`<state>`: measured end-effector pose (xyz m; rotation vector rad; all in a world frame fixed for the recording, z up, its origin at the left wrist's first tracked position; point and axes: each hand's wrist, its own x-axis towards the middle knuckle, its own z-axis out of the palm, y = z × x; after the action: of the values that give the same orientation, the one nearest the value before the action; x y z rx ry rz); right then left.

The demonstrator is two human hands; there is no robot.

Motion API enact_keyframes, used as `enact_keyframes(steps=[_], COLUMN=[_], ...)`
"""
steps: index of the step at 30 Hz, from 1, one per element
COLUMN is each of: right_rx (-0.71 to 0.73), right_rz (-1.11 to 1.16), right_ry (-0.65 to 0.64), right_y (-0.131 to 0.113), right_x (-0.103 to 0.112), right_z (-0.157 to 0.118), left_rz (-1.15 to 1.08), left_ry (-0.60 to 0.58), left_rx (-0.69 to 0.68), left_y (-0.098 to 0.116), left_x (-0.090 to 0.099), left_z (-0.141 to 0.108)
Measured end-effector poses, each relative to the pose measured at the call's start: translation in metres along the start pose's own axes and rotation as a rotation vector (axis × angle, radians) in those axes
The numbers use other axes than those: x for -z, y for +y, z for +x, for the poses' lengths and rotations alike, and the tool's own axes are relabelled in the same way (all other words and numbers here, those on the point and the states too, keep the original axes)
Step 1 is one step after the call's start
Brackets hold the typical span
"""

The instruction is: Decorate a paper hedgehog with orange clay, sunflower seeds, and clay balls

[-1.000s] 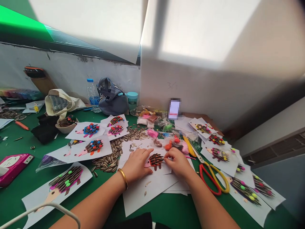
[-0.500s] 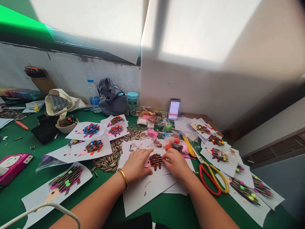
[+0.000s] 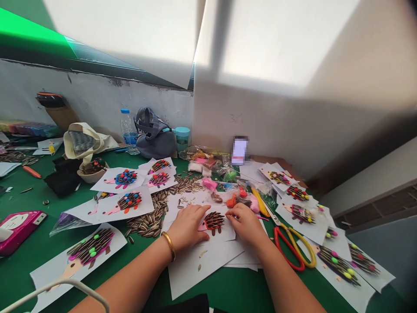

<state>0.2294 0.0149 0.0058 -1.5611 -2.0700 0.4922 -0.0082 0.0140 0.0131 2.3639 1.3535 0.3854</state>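
Observation:
A small hedgehog picture (image 3: 215, 221), its orange-red clay back stuck with rows of striped sunflower seeds, lies on white paper between my two hands. My left hand (image 3: 190, 224), with a gold bangle at the wrist, rests on the paper left of the hedgehog, thumb and fingers spread around its pink snout. To the right is my right hand (image 3: 243, 222), close to the seed spines but apart from them. Its thumb and fingertips are pinched together, and whatever they may hold is too small to make out. Loose sunflower seeds (image 3: 148, 221) lie heaped to the left.
Red-and-yellow scissors (image 3: 289, 243) lie right of my right hand. Bagged coloured clay (image 3: 233, 200) sits behind the paper. Finished hedgehog cards (image 3: 298, 213) are spread right and left. A water bottle (image 3: 129, 132), a grey bag (image 3: 154, 137) and a phone (image 3: 239, 150) stand farther back.
My right hand has drawn back slightly to the right from the hedgehog's seeds, showing more of its right edge. My left hand stays in place on the paper.

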Motion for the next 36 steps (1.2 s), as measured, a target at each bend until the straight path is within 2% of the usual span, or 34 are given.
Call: enact_keyframes(steps=[8, 13, 14, 18, 20, 22, 25, 36], right_rx=[0.006, -0.008, -0.013, -0.033, -0.038, -0.038, -0.031, 0.007], right_rz=[-0.003, 0.019, 0.021, 0.026, 0.025, 0.021, 0.021, 0.039], right_ry=[0.013, 0.033, 0.034, 0.033, 0.032, 0.028, 0.031, 0.107], right_y=[0.004, 0.000, -0.001, -0.003, -0.004, -0.004, -0.004, -0.002], right_x=[-0.006, -0.005, -0.005, -0.003, -0.003, -0.003, -0.003, -0.004], right_z=[0.000, -0.001, -0.001, -0.001, -0.001, -0.001, -0.001, -0.001], left_rz=[0.014, 0.012, 0.046, 0.316, 0.382, 0.381, 0.370, 0.373], left_ry=[-0.020, 0.060, 0.089, 0.258, 0.280, 0.228, 0.192, 0.187], left_rx=[-0.015, -0.009, 0.024, 0.306, 0.407, 0.448, 0.429, 0.393], left_y=[0.002, -0.001, -0.005, -0.029, -0.042, -0.051, -0.053, -0.047], left_x=[0.001, 0.009, 0.012, 0.031, 0.037, 0.039, 0.036, 0.036], left_z=[0.000, 0.002, 0.003, 0.008, 0.011, 0.012, 0.014, 0.015])
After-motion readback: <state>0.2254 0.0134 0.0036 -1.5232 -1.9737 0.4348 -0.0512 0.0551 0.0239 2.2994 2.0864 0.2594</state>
